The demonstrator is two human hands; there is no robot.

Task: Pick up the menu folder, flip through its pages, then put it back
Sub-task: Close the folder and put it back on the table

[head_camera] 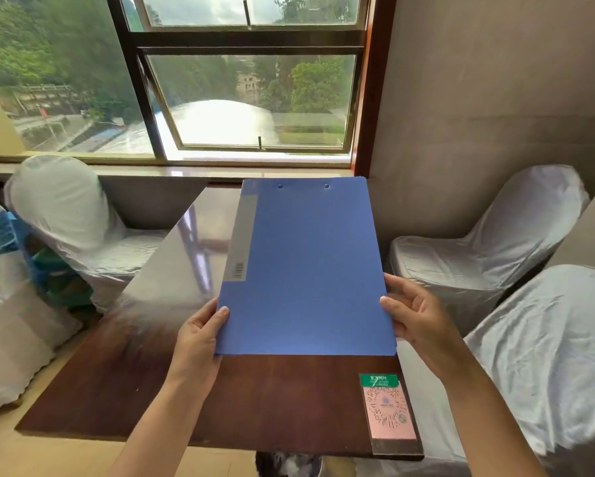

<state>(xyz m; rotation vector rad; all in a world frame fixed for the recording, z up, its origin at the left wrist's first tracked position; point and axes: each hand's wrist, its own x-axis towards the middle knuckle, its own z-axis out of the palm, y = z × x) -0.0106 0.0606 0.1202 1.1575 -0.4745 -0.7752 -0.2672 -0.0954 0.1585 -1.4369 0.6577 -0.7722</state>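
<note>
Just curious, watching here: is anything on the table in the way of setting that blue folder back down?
Nothing visible. The blue folder is held by both hands over bare table; the QR code card sits at the near right corner, clear of it.

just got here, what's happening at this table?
A person holds a closed blue folder by its near corners, left hand and right hand gripping opposite side edges. It sits over a dark wooden table, apparently lifted. No pages are showing. A pink QR-code card lies at the table's near right corner. White-covered chairs stand around.
</note>
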